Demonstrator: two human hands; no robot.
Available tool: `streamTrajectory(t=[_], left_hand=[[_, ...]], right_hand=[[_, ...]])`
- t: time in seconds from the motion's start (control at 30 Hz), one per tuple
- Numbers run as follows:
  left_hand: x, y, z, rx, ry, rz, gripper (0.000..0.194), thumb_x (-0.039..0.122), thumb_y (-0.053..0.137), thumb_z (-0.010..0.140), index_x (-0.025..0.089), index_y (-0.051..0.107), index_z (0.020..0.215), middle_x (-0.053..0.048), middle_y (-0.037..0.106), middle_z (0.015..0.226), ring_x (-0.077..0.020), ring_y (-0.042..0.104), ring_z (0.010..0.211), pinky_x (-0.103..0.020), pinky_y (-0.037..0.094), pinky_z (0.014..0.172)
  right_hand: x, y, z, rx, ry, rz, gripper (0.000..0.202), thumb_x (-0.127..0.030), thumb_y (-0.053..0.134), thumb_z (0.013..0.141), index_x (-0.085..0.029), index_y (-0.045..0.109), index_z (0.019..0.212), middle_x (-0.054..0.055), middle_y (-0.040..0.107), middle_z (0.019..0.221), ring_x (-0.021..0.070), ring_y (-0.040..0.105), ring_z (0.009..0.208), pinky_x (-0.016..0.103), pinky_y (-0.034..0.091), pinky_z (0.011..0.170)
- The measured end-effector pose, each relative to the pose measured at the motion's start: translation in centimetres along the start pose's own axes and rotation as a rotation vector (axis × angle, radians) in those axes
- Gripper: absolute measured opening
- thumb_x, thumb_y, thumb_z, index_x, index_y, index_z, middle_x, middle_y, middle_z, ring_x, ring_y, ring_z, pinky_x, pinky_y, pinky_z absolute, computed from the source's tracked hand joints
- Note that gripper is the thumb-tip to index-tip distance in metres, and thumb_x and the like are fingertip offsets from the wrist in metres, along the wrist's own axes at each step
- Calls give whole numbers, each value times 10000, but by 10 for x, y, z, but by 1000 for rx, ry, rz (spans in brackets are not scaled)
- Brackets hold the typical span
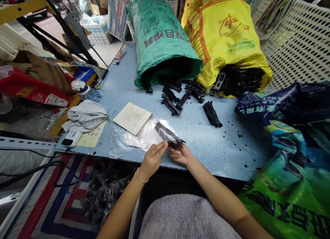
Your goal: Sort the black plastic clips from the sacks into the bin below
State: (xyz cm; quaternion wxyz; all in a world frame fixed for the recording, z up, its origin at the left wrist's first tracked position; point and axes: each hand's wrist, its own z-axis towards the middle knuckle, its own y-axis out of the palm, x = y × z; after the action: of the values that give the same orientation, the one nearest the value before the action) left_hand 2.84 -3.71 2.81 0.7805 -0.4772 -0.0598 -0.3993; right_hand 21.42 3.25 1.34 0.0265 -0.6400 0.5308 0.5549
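Observation:
Near the front edge of the table, both my hands are on a long, narrow black plastic part (165,132). My left hand (152,159), with a beaded bracelet at the wrist, pinches its near end. My right hand (181,154) has its fingers curled under the same end from the right. The far end of the part tilts up and to the left, over thin clear plastic bags (134,141) lying flat. A square cream tile (132,118) rests partly on these bags. Similar black parts (171,103) lie loosely piled beyond, and a single one (212,114) sits apart to the right.
An open green sack (165,40) and a yellow sack (229,36) full of black parts stand at the back. On the left are a folded grey cloth (86,113), a white device (72,138) and a bottle (86,91). Printed bags (288,184) crowd the right side.

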Motion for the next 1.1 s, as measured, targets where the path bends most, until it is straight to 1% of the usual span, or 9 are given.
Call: streamTrajectory(t=[0.1,0.23,0.3,0.43,0.53,0.63,0.8,0.93,1.1], left_hand=[[19,2,-9,50,-77,-90,628,19,363,932,290,366,1498,-108,606,1330,-199,577,1242,-402,508,1025],[44,-8,-6,-101,-112,-94,607,125,466,925,237,352,1511,-141,562,1373,-252,555,1260,-439,512,1034],[60,-31,-4,-147,-131,-14,580,181,538,915,225,407,1479,-140,602,1319,-267,591,1201,-461,510,1024],[84,-108,-35,-279,-330,-68,454,197,545,930,257,523,1380,-81,667,1215,-202,632,1118,-369,516,997],[62,-142,-96,-563,-683,-163,411,259,590,906,293,595,1316,-43,672,1240,-206,624,1148,-337,502,996],[-7,-133,-168,-653,-1246,-27,287,186,726,772,243,729,1053,-29,729,1119,-230,645,1116,-323,469,1024],[-111,-100,-230,-612,-1475,224,340,312,628,905,159,604,1208,-112,622,1238,-243,613,1114,-445,513,956],[-135,-79,-232,-603,-1481,237,376,359,594,929,166,566,1249,-100,594,1253,-227,617,1075,-438,545,896],[-120,-36,-223,-617,-1394,86,369,351,597,926,163,579,1243,-108,592,1283,-239,603,1127,-463,516,951]], right_hand=[[6,8,3,137,-101,-66,292,-481,558,817,-201,528,742,-39,501,601,66,277,406,219,270,405],[12,26,-9,232,-226,-495,146,-327,610,806,-181,605,816,-16,577,694,128,519,624,246,421,574],[11,39,-19,137,-248,-546,147,-306,590,832,-179,633,892,-2,625,777,151,568,736,271,465,673],[2,53,-36,-395,39,-389,340,-342,663,837,-187,634,1138,26,680,888,162,639,779,303,520,716],[-1,45,-36,-412,128,-358,383,-377,655,875,-195,622,1210,56,696,970,143,658,765,298,529,714],[7,29,-28,-133,66,-341,336,-405,644,888,-192,639,1148,39,683,902,123,646,726,272,515,684],[20,13,-26,24,57,-311,341,-424,672,858,-183,653,1097,38,673,871,134,644,727,288,512,688],[25,5,-34,93,52,-311,351,-438,673,848,-181,653,1086,39,680,859,134,639,726,288,508,687],[17,-17,-43,169,31,-414,400,-481,655,844,-178,644,1105,65,690,880,159,638,727,333,524,717]])
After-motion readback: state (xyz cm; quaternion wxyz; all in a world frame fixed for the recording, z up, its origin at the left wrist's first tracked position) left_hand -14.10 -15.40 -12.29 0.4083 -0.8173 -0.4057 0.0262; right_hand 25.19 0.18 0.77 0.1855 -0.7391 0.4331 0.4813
